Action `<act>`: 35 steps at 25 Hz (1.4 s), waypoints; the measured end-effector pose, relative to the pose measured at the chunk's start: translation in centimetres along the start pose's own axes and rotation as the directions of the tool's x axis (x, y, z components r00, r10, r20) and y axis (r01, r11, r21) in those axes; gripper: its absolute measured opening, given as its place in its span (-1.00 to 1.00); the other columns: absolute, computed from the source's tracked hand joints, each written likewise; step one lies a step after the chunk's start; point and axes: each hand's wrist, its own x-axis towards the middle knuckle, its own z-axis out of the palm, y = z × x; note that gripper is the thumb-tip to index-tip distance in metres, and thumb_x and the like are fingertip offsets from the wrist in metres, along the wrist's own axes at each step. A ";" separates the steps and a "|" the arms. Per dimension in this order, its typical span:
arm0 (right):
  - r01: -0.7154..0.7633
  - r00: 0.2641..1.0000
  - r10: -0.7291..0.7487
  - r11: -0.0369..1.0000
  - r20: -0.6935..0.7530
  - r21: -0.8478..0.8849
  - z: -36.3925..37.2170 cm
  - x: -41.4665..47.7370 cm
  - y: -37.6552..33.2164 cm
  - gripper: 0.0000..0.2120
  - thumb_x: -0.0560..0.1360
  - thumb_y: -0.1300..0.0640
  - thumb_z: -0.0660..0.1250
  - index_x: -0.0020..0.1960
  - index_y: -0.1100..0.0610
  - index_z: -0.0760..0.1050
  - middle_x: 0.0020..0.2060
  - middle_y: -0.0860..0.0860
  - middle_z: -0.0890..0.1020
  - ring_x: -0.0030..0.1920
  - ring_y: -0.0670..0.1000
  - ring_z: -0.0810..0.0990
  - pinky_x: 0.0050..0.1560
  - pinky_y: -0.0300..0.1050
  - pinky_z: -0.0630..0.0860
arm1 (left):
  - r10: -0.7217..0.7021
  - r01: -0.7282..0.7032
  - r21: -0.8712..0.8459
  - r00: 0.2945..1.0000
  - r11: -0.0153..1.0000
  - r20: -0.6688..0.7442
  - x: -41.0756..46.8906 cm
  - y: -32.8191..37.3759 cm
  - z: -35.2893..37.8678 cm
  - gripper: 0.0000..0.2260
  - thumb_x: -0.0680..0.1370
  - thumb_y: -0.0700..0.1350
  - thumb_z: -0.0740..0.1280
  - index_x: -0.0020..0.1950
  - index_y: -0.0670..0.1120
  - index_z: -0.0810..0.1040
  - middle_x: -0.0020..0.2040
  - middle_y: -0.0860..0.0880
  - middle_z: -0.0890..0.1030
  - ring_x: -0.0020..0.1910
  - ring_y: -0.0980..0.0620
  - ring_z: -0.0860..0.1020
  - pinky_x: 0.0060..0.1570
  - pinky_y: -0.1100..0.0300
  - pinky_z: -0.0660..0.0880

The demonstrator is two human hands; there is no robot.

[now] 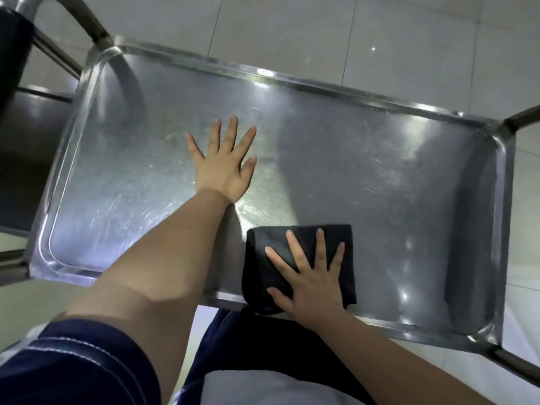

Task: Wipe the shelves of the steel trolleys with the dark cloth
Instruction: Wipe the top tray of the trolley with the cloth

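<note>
The top shelf of a steel trolley (380, 176) fills the view, a shallow tray with a raised rim and scratched, shiny metal. A folded dark cloth (268, 270) lies on it near the front edge. My right hand (312, 276) rests flat on top of the cloth, fingers spread, pressing it onto the shelf. My left hand (225, 165) lies palm down on the bare steel in the middle of the shelf, fingers apart, holding nothing.
A second trolley or steel frame with a dark shelf (26, 135) stands at the left, touching this one's corner. Steel tube handles stick out at the far left (87, 21) and at the right corners (523, 116). Pale floor tiles (380, 39) surround the trolley.
</note>
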 end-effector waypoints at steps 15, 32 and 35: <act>-0.239 0.970 0.241 0.966 -0.008 0.097 -1.6 0.2 -1.5 -0.33 0.50 -0.44 -0.02 0.56 -0.27 -0.01 0.58 -0.15 -0.01 0.53 0.33 -0.23 0.36 0.54 -0.23 | 0.139 -0.136 -0.049 0.989 0.989 0.054 0.4 -8.7 -3.6 -0.53 0.65 0.17 -0.09 0.58 0.24 0.01 0.62 0.03 -0.04 0.58 -0.12 -0.16 0.33 -0.47 -0.32; -0.234 0.965 0.241 0.969 -0.101 0.077 -0.8 10.0 -16.8 -0.27 0.43 -0.48 0.08 0.54 -0.29 0.05 0.58 -0.09 0.06 0.52 0.40 -0.10 0.34 0.59 -0.11 | 0.145 -0.151 0.070 0.986 0.986 0.086 2.5 -15.8 -3.3 -0.49 0.58 0.31 -0.24 0.54 0.32 -0.14 0.61 0.06 -0.12 0.57 -0.13 -0.23 0.28 -0.54 -0.27; -0.466 0.881 0.464 0.885 -0.090 0.002 -0.1 3.9 -8.4 -0.30 0.45 -0.51 -0.01 0.53 -0.30 0.06 0.58 -0.09 0.09 0.53 0.37 -0.07 0.34 0.57 -0.05 | 0.157 -0.162 0.063 0.984 0.985 0.078 2.6 -15.6 -3.2 -0.48 0.58 0.31 -0.23 0.54 0.31 -0.14 0.62 0.04 -0.11 0.57 -0.13 -0.20 0.28 -0.54 -0.25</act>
